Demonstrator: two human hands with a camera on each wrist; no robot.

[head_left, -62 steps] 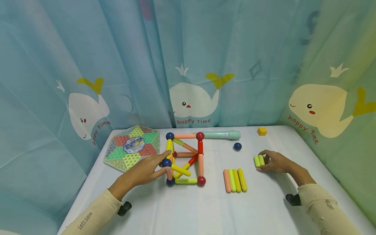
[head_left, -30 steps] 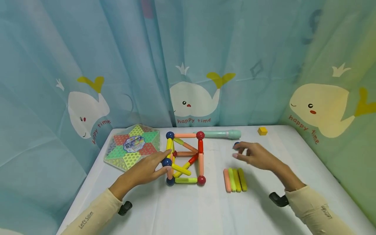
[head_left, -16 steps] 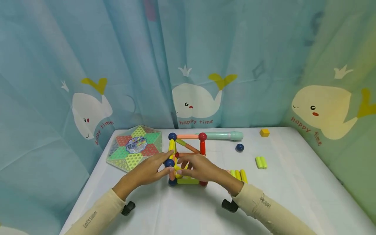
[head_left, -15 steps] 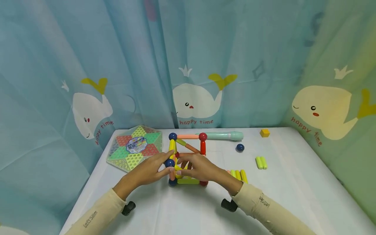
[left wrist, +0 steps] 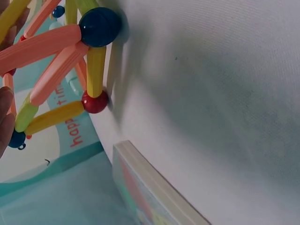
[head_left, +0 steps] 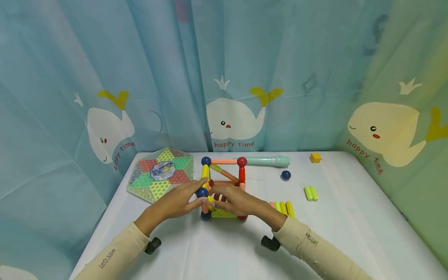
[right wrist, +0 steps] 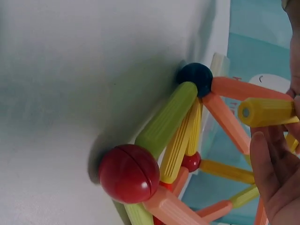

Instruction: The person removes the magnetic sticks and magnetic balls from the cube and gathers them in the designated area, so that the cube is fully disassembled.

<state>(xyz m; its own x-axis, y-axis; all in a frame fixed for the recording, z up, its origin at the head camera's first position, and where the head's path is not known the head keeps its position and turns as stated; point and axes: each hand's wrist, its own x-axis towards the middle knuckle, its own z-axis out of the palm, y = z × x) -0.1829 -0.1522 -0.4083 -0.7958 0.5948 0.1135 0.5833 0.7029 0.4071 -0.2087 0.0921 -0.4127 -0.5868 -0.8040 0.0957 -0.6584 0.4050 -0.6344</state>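
A magnetic frame (head_left: 224, 161) of coloured rods and balls stands on the table in the head view. My left hand (head_left: 176, 200) pinches the blue ball (head_left: 202, 193) at its near upper left corner between thumb and fingers. From the right, my right hand (head_left: 239, 200) reaches across the frame's front, its fingers curled at a yellow rod that juts from this corner. In the right wrist view the yellow rod (right wrist: 269, 112) shows its free end, with fingers close around it. The hand covers most of the rod in the head view.
Right of the frame lie a row of several rods (head_left: 289, 209), two short green rods (head_left: 310, 193), a loose blue ball (head_left: 286, 175) and a yellow cube (head_left: 315, 158). A mint-green tube (head_left: 267, 161) lies behind. A star-patterned game board (head_left: 145, 180) sits at left, before a curtain (head_left: 168, 77).
The right hand has let go of the two short green rods and moved left to the yellow rod on the frame. The left hand keeps its hold at the blue ball.
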